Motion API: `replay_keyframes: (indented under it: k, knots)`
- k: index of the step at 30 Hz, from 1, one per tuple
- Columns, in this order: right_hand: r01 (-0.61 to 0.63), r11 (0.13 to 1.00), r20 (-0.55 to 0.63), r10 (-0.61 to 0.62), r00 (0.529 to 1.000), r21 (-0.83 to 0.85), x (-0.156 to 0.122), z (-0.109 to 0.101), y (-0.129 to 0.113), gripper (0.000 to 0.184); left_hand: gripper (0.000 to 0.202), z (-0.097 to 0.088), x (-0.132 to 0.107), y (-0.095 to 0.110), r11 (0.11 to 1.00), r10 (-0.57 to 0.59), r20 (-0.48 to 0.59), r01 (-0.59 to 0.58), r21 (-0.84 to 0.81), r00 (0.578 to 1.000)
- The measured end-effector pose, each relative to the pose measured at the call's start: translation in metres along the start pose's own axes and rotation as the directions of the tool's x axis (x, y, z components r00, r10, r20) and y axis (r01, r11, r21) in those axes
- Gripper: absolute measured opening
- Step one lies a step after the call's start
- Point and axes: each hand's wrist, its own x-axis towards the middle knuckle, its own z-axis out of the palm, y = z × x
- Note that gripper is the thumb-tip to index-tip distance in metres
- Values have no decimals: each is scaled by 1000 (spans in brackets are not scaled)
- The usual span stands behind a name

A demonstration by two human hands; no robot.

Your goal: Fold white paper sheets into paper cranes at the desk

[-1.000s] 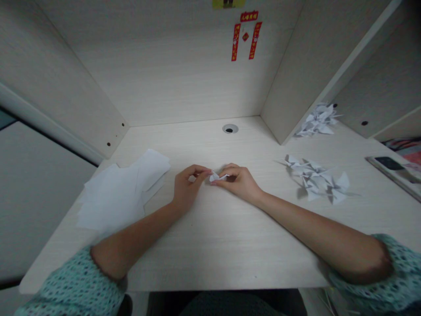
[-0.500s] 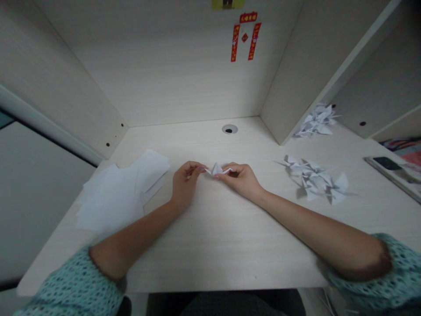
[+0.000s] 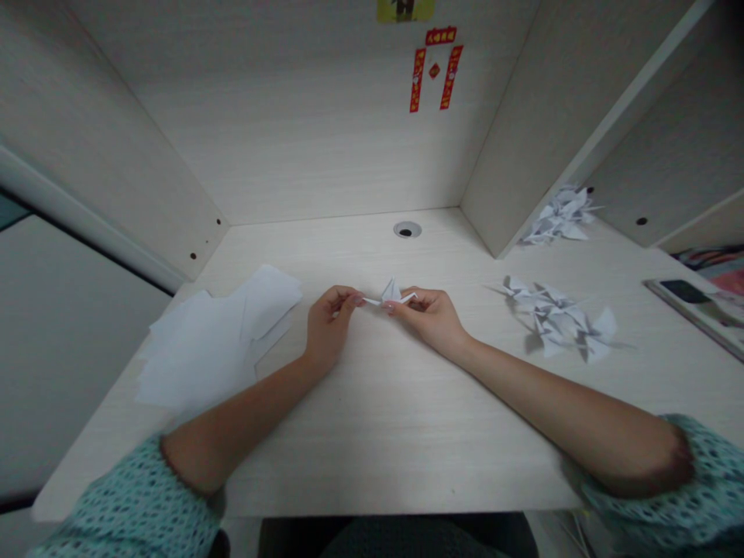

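A small white origami crane (image 3: pixel 390 296) is held in the air above the middle of the desk, its peaked centre pointing up and a thin paper point stretching to each side. My left hand (image 3: pixel 330 322) pinches its left point between fingertips and thumb. My right hand (image 3: pixel 428 318) grips the right side the same way. Part of the paper is hidden inside my right fingers. Both forearms rest towards the desk's front edge, with patterned teal sleeves at the elbows.
A loose stack of white paper sheets (image 3: pixel 212 341) lies left of my left hand. Folded paper cranes lie heaped on the light wood desk (image 3: pixel 377 442) to the right (image 3: pixel 555 319) and by the right partition (image 3: pixel 561 217). A phone (image 3: pixel 686 291) lies at the far right.
My hands have drawn apart, the right one moving rightward. The paper between them has opened from a tight small fold into a spread shape with a raised peak and long side points.
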Motion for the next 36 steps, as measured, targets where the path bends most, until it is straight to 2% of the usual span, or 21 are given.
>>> replay_keyframes:
  k: [5, 10, 13, 18, 29, 33, 36]
  knots:
    - [0, 1000, -9, 0, 1000, 14, -1, 1, -1, 33, 22, 1, 0, 1, 1000, -9, 15, 9, -18, 1000]
    - [-58, 996, 13, 57, 998, 70, 0, 1, 2, 34, 27, 3, 1, 2, 996, -86, 150, 89, -16, 985]
    - [-76, 994, 42, 73, 996, 78, 0, 1, 4, 37, 23, 3, 1, 4, 996, -91, 186, 87, 27, 978]
    - [-89, 993, 58, 84, 995, 80, 0, 1, 4, 37, 21, 3, -1, 7, 996, -30, 158, 16, 90, 987]
    - [-14, 999, 95, 10, 995, 46, 0, -1, 7, 34, 23, 3, -1, 10, 996, -30, 116, 20, 88, 993]
    - [42, 999, 97, -45, 994, 32, 1, -1, 10, 31, 22, 3, -1, 10, 995, -32, 140, 18, 102, 990]
    - [40, 998, 108, -46, 993, 57, 1, 0, 9, 31, 19, 4, -1, 11, 995, -29, 166, 13, 97, 986]
